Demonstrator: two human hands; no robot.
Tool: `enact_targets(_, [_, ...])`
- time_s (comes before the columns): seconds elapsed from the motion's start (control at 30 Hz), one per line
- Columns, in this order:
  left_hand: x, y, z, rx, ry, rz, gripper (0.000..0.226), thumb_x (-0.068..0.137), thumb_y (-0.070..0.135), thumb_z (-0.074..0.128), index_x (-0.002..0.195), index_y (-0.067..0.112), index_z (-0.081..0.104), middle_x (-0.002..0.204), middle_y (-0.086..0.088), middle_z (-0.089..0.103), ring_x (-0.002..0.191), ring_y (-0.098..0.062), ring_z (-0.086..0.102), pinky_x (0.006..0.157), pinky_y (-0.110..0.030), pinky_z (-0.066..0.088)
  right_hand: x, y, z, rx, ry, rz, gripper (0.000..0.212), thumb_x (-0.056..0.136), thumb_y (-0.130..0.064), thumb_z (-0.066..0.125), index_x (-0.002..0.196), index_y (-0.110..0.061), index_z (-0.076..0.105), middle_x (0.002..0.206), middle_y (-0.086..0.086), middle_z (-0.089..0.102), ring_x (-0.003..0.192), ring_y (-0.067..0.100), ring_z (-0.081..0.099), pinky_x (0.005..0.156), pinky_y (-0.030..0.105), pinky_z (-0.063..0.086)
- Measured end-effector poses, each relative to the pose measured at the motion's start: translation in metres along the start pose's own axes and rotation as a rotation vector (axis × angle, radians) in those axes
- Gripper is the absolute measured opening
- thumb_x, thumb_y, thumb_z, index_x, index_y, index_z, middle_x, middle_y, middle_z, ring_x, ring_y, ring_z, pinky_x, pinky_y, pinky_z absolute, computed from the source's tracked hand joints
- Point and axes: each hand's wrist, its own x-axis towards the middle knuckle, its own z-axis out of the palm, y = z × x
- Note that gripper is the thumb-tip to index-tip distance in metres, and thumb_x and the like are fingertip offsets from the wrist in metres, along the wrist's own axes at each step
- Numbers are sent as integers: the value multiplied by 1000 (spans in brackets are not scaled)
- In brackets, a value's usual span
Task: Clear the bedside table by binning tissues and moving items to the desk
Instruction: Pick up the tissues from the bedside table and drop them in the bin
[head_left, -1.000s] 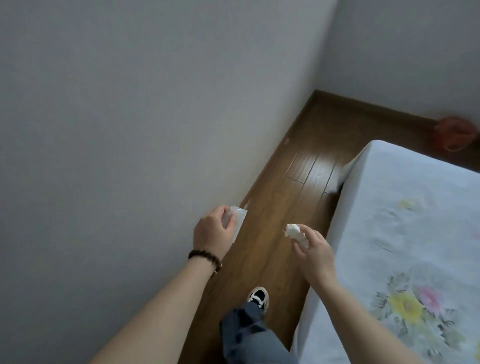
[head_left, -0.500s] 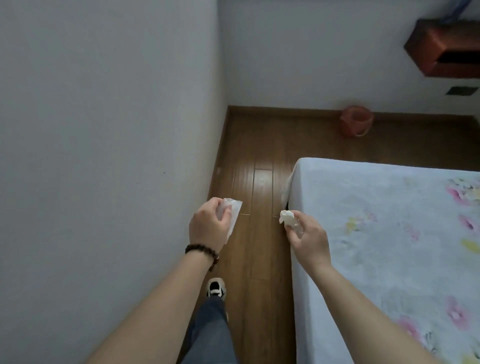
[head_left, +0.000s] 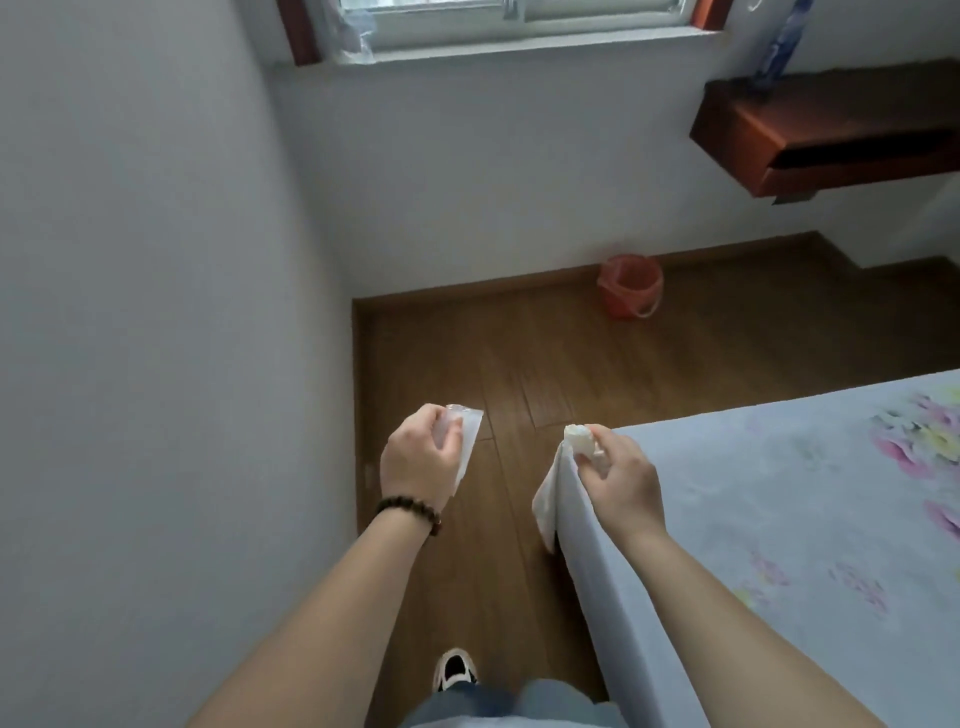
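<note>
As both hands (head_left: 519, 467) extend forward, each gripping tissue (head_left: 581, 440).

The room is dim and a bit grey. Soft daylight comes in from the window (head_left: 519, 21) at the top. The wood floor (head_left: 545, 374) shines a little below it. Shadows are faint. The picture looks slightly fuzzy, and the walls bend outward at the edges.

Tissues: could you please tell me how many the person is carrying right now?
2: a flat tissue in the left hand, a crumpled tissue in the right hand. Others may be hidden inside either grip.
</note>
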Motion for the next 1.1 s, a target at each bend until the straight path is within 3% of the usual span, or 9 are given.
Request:
enact_targets(0.13, [85,13,32,-10,-57,53,17,90,30,56,86,15,62,74,3,63,67,-12,58,57,-23,43,70,1,6,-19,58,64,31,87,-16,63,117,-22,61,108,-1,63,93,17,59,75,24,46])
enact_targets(0.2, [123,17,52,-9,-84,72,17,90,30,56,85,15,62,74,4,62,67,-12,57,56,-20,40,106,6,9,-14,78,103,30,87,-16,63,116,-22,62,106,0,63,90,19,59,72,26,46])
enact_targets(0.4, [259,38,142,29,-151,139,17,89,29,57,87,13,62,77,1,63,69,-16,59,61,-33,51,249,36,19,14,174,169,26,87,-16,64,112,-21,63,102,1,62,89,21,58,74,34,53])
enact_targets(0.57, [371,83,221,78,-225,213,17,89,29,59,87,13,62,77,2,63,69,-14,58,60,-26,43,372,66,2,-7,231,275,29,89,-23,63,117,-21,61,108,-1,62,88,12,56,68,19,46])
enact_targets(0.83, [515,175,351,83,-318,276,17,89,31,56,88,15,61,76,3,63,68,-14,57,60,-27,46,529,104,-58,-34,325,411,31,88,-25,64,119,-21,60,109,-1,61,91,17,59,76,32,58])
enact_targets(1.1, [611,208,472,85,-429,270,17,89,33,55,88,16,60,74,6,59,67,-12,56,62,-26,45,638,165,-74,-57,335,528,35,88,-28,63,122,-20,59,113,-2,61,91,13,59,71,21,53])
